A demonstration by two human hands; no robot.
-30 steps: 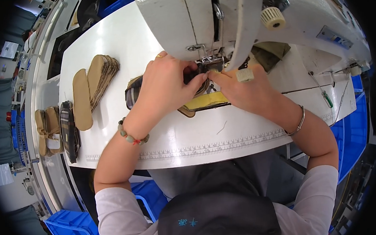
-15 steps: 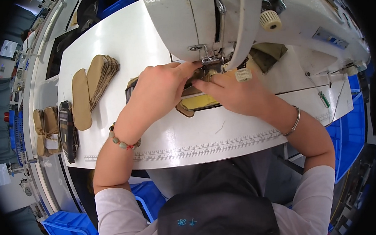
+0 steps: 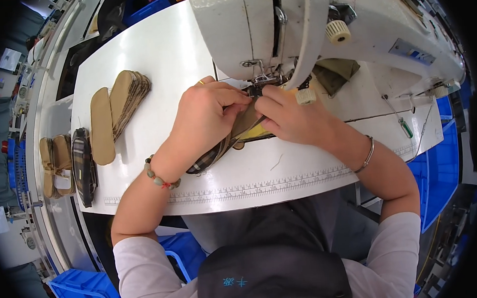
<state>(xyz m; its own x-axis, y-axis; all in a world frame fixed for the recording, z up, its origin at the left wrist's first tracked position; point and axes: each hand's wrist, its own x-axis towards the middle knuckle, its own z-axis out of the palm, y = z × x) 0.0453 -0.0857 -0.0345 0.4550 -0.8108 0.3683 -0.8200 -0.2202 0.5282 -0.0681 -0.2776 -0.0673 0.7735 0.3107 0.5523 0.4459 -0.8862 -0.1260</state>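
Note:
Under the head of a white sewing machine, both my hands work on a plaid and tan fabric piece with a zipper along its edge. My left hand is closed in a pinch on it, fingertips just left of the presser foot. Closed too, my right hand grips the zipper edge beside the needle area. The fabric between the fingertips is partly hidden. A yellow strip lies beneath the zipper edge, largely covered by the piece and my right hand.
Tan, rounded long panels and a stack of them lie on the left of the white table. Beside them are a plaid zippered pouch and tied tan bundles. Olive fabric and a green-handled screwdriver lie right.
The plaid end of the piece has swung toward me, below my left hand, and its zipper edge now shows. My right fingers have curled in. The yellow strip is more covered.

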